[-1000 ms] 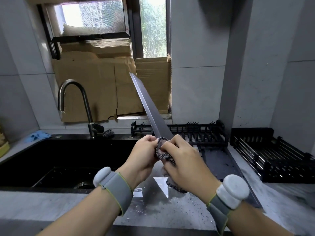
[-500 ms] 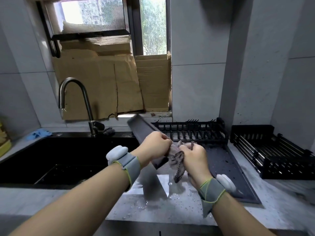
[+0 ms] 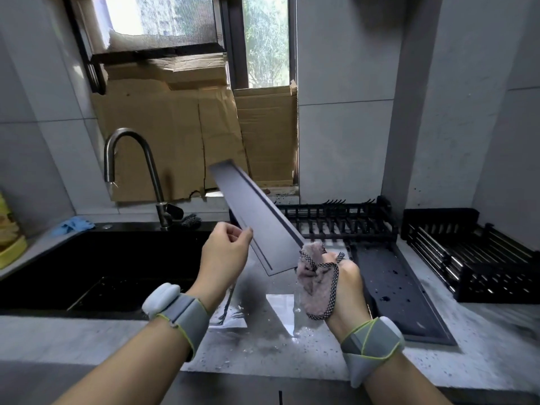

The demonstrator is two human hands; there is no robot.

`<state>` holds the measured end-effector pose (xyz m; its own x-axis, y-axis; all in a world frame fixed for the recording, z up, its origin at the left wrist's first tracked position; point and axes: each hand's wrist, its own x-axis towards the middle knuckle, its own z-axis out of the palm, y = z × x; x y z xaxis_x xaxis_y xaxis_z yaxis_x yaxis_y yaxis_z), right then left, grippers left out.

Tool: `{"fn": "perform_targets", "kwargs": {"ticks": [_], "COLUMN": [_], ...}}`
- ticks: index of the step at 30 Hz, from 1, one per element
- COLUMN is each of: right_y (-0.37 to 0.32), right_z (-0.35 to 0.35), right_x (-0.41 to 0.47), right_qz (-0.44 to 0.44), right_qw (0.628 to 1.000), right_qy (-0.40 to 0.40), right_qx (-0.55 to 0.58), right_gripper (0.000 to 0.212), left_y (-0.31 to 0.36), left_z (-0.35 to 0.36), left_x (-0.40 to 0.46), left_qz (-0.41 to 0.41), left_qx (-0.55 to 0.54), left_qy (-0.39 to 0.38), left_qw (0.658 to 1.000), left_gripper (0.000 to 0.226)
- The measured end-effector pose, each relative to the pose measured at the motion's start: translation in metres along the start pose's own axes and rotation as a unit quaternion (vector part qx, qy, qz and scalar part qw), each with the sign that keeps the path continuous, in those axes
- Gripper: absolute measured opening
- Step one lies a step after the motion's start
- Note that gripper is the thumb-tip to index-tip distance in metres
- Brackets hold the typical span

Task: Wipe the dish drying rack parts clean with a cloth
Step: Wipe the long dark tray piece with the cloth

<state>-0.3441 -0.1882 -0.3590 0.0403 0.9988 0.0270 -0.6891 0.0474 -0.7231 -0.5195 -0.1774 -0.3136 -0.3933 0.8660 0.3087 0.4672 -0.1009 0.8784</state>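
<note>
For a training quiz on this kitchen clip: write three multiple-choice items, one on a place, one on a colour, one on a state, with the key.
1. Where is the black wire rack?
A. in the sink
B. behind the dark drain tray, against the wall
C. on the windowsill

2. What colour is the rag beside the faucet?
A. blue
B. red
C. white

3. What is the right hand doing?
A. hanging idle
B. holding the cloth against the grey panel
C. turning the faucet

Key: 1 B, the rack stands beyond the drain tray. 2 A, the rag is blue. 3 B, its grip bunches the cloth at the panel's near end, while the left hand pinches the panel's edge.
</note>
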Motion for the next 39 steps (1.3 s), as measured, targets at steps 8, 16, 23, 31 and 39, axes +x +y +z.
{"fn": "perform_targets", "kwargs": {"ticks": [8, 16, 23, 31, 39], "right_y": [-0.012, -0.019, -0.064, -0.028, -0.011], "right_z": [-0.006, -0.028, -0.006, 0.002, 0.002], "right_x": [-0.010, -0.006, 0.019, 0.019, -0.036], "right_qz": [-0.014, 0.000, -0.019, -0.183, -0.149], "right_qw": [0.998, 0.990, 0.990, 0.784, 0.816], "right_qy": [-0.042, -0.093, -0.056, -0.086, -0.173], "right_qx": [-0.052, -0.108, -0.124, -0.586, -0.531], "right_gripper": [0.008, 0.012, 0.015, 0.018, 0.022], "left_y": [-0.004, -0.005, -0.010, -0.014, -0.027], "left_z": [0.017, 0.027, 0.016, 0.006, -0.014], "left_x": [-0.009, -0.015, -0.018, -0.018, -0.010], "left_qz": [-0.147, -0.178, -0.116, -0.108, -0.084], "left_qx": [-0.184, -0.271, -0.266, -0.254, -0.206], "left_qy": [-0.111, -0.116, -0.090, -0.059, -0.057], "left_qw": [0.965, 0.939, 0.953, 0.959, 0.973], "left_gripper": [0.022, 0.040, 0.044, 0.031, 0.031]}}
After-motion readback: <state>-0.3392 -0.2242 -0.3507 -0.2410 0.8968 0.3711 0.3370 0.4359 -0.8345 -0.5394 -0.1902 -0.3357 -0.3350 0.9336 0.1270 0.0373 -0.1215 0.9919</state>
